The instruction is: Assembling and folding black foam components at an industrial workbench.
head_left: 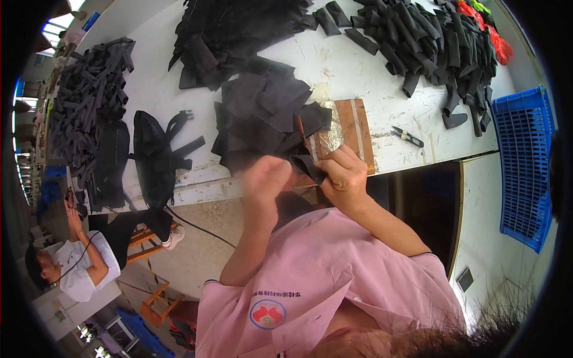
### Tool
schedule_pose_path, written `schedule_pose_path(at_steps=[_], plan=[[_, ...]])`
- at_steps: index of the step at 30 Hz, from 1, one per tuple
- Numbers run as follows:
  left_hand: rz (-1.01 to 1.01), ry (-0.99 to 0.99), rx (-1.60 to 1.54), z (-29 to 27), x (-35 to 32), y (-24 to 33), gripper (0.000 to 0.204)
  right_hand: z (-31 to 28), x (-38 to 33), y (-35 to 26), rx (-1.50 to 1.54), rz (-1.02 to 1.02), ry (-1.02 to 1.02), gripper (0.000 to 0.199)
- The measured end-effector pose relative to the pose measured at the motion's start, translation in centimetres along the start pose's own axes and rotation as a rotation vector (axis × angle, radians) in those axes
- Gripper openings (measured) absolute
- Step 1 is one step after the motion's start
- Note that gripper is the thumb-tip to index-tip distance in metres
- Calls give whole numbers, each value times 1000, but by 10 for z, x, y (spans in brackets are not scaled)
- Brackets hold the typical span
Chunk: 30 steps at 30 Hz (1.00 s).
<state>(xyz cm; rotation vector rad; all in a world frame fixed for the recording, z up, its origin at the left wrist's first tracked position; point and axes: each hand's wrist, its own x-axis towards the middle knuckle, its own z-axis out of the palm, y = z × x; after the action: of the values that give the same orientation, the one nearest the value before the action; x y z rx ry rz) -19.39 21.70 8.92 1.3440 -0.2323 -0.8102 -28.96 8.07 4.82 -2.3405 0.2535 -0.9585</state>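
Shaping is seemingly being done: a black cloth (311, 170) is pinched in the right hand (342, 174) by the table (385, 101); the blurred left hand's (264, 182) grip cannot be told; steadying is likely needed next.

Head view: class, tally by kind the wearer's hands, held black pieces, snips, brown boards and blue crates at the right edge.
Hands: 2 (left hand, right hand)
Held black piece: 1
Snips: 1
Brown board: 1
Blue crate: 1
Total: 6
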Motion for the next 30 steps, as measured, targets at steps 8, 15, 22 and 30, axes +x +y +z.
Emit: schedule_pose_path(at_steps=[8, 15, 22, 30], plan=[[-92, -15, -18, -1, 4, -6, 9, -3, 1, -1, -86, -41, -107, 28], [114, 13, 301, 4, -4, -17, 8, -22, 11, -16, 388, 351, -309, 26], [676, 325, 778, 24, -3, -36, 12, -1, 11, -22, 158, 150, -107, 12], [-52, -145, -465, 10, 1, -13, 27, -7, 13, -8, 763, 755, -220, 8]])
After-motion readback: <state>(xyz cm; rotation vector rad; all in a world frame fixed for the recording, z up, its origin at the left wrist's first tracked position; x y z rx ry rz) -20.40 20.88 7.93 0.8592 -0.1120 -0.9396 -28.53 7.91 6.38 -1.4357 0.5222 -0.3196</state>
